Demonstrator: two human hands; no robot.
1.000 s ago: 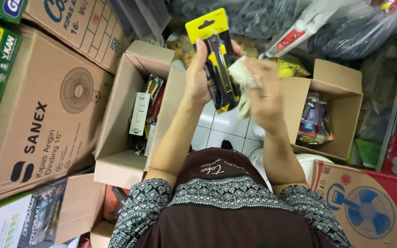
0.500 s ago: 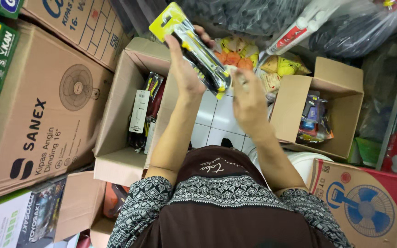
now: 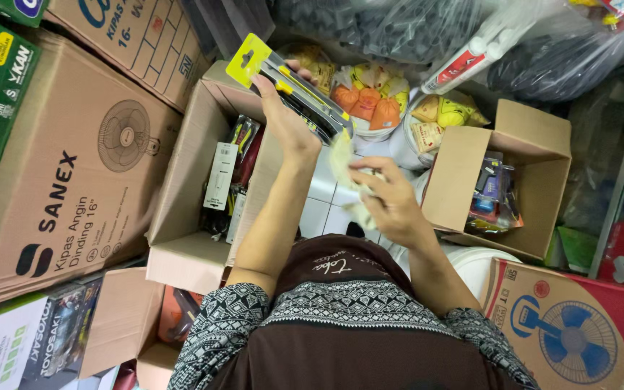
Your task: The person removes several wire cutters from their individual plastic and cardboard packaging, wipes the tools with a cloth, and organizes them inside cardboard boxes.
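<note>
Cardboard boxes crowd the white tiled floor (image 3: 319,195) on every side, so only a small bare patch of tile shows between the person's forearms. On the left an open box (image 3: 182,217) holds carded goods standing on edge, and big fan cartons are stacked just beside it; on the right a second open box (image 3: 536,152) holds small packets, and another fan carton (image 3: 572,325) lies near the lower right corner. Past the hands stand bags of orange and yellow goods (image 3: 370,97), with dark plastic sacks behind them along the top edge. The left hand (image 3: 283,119) is raised and closed around a packaged tool (image 3: 290,90), a dark, long thing on a yellow card, held tilted above the gap between the two open boxes, its yellow end pointing up and to the left. The right hand (image 3: 391,202) is lower and nearer the body, its fingers curled around a pale rag (image 3: 344,170) that reaches up to just under the package. That pale thing is blurred, so it may be crumpled paper rather than cloth. The thumb and palm hide the middle of the package, and the frame cuts off the outer cartons.
</note>
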